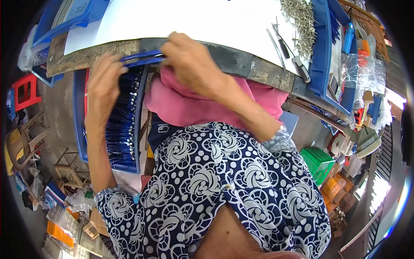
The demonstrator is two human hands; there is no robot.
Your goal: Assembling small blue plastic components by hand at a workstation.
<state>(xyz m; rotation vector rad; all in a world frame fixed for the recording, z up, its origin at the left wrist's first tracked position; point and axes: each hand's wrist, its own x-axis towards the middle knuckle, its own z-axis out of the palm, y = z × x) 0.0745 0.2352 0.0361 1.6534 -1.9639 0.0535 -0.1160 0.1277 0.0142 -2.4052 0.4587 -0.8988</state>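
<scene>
A small bundle of thin blue wires [141, 57] stretches between my two hands over the near table edge. My left hand [103, 77] is closed around its left end. The fingers of my right hand [185, 56] are pinched on its right end, where dark tips show. Just below my left hand, a long blue tray [137, 149] beside my lap holds many more blue wires [120, 125] with shiny metal ends. Pink cloth [207, 103] covers my lap under my right forearm.
White sheeting [172, 19] covers the tabletop. At its right lie a heap of small metal pins [304, 30], tweezers [276, 47] and a grey-handled tool [301, 69]. Blue bins [318, 52] stand at both table ends. A red stool [26, 91] and a green crate [317, 163] are on the floor.
</scene>
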